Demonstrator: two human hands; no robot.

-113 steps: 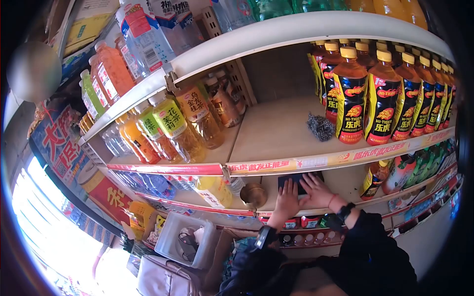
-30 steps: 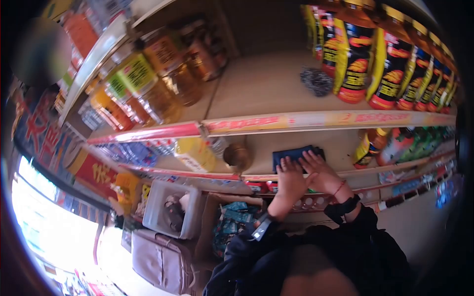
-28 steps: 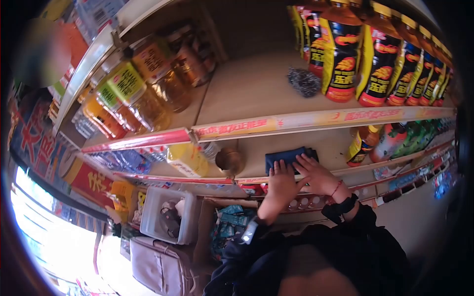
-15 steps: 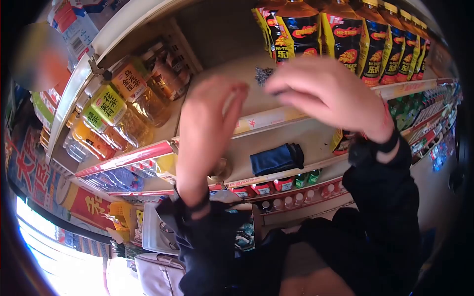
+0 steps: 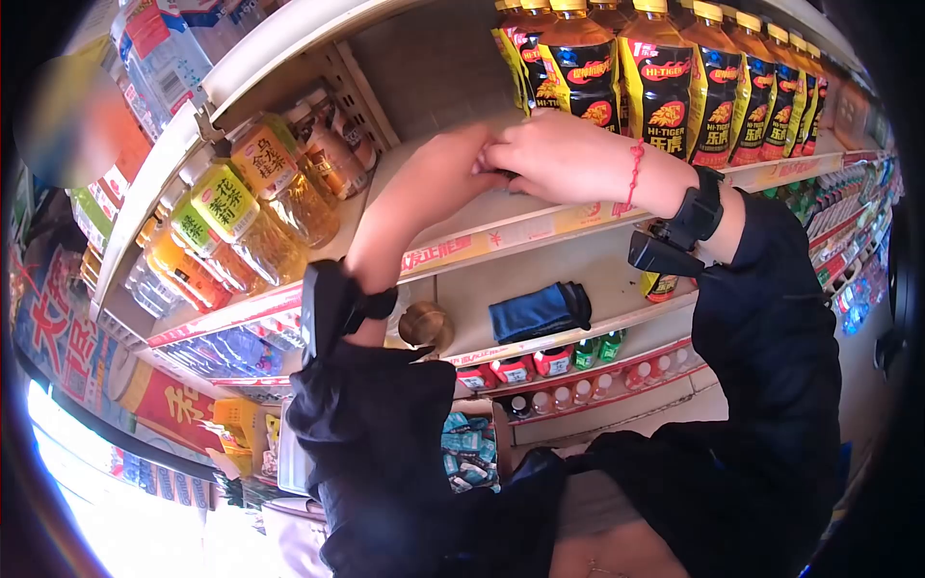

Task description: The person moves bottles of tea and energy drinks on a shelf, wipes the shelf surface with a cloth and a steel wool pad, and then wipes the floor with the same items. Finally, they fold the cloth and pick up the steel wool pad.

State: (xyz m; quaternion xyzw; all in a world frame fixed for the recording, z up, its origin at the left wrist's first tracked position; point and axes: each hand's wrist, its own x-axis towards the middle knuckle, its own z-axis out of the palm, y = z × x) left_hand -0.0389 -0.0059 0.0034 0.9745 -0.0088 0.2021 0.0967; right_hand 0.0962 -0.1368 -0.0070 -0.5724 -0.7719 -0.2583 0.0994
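My left hand (image 5: 448, 164) and my right hand (image 5: 564, 154) meet above the upper shelf (image 5: 438, 246), close in front of the black-and-yellow Hi-Tiger drink bottles (image 5: 660, 96). The right hand's fingers are curled in against the left hand. Whatever lies between them is hidden. Most of the left hand's fingers are out of sight behind the right hand. The small dark clump on the shelf is covered from view. Both wrists wear black straps, and a red cord circles the right one.
Tea bottles (image 5: 226, 207) stand on the left shelf. One level down lie a folded dark blue cloth (image 5: 540, 313) and a round brownish metal object (image 5: 426, 326). Lower still are rows of small bottles (image 5: 583, 387) and a box of teal packets (image 5: 470, 448).
My hands were apart with the dark clump visible between them. They have come together, the right moving left and the left moving up and right.
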